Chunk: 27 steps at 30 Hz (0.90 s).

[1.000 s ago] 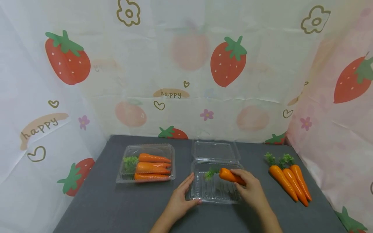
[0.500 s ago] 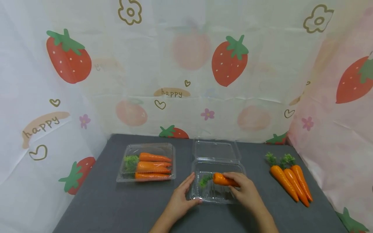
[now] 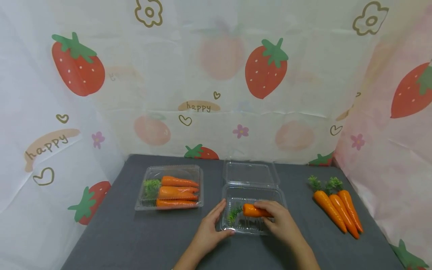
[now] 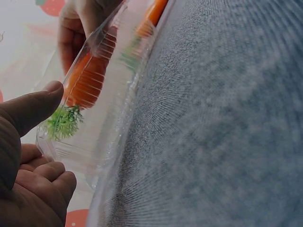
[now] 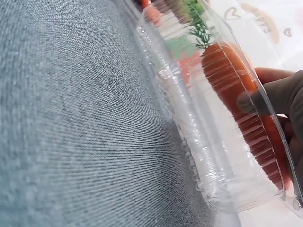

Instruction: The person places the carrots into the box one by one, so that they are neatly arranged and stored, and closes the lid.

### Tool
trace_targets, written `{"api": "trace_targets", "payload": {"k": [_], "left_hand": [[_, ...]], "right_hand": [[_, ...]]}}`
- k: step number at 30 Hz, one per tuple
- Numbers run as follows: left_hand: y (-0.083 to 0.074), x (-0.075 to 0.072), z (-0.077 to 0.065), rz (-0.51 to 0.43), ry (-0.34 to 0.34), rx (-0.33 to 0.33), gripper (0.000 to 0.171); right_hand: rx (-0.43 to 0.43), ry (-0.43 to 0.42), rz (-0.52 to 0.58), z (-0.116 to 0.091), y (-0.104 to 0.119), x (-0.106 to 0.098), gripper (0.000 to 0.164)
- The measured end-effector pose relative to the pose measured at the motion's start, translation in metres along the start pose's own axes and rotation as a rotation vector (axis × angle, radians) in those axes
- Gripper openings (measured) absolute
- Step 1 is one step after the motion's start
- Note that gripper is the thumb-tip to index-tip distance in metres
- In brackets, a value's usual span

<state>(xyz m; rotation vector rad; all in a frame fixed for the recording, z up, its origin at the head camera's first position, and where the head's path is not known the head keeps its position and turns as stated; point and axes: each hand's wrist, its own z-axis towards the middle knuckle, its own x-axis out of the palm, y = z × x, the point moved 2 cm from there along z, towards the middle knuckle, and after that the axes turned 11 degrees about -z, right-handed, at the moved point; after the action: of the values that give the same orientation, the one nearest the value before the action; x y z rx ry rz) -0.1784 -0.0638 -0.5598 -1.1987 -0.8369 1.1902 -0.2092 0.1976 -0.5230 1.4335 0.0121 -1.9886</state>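
Observation:
My right hand (image 3: pixel 281 221) grips an orange carrot (image 3: pixel 252 210) by its body, thumb on one side and fingers on the other. In the right wrist view the carrot (image 5: pixel 227 78) shows through ridged clear plastic. It is inside the open clear plastic container (image 3: pixel 233 229), its green leafy top (image 3: pixel 233 215) toward the left wall. Whether it touches the container's floor, I cannot tell. My left hand (image 3: pixel 209 228) rests against the container's left side, fingers mostly straight, thumb by the near left corner. In the left wrist view, the thumb (image 4: pixel 40 104) lies at the container's rim.
A closed clear container (image 3: pixel 141 204) with several carrots stands on the left of the grey tabletop (image 3: pixel 162 240). Three loose carrots (image 3: pixel 339 210) lie together on the right. The open container's lid (image 3: pixel 249 174) leans back toward the strawberry-print curtain (image 3: pixel 199 60).
My right hand has moved left and slightly down with the carrot, bringing its leaves close to the container's left wall. The left hand stays in place.

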Motion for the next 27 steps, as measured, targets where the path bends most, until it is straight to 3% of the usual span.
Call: {"api": "trace_targets", "payload": {"k": [10, 27], "left_hand": [[-0.0027, 0.0001, 0.0012, -0.002, 0.000, 0.003, 0.093], [-0.0031, 0.0013, 0.0011, 0.006, -0.009, 0.006, 0.094]], "right_hand": [[-0.033, 0.016, 0.027, 0.0000, 0.0001, 0.0048, 0.057], [-0.004, 0.176, 0.049, 0.0000, 0.0005, 0.0088, 0.052]]}}
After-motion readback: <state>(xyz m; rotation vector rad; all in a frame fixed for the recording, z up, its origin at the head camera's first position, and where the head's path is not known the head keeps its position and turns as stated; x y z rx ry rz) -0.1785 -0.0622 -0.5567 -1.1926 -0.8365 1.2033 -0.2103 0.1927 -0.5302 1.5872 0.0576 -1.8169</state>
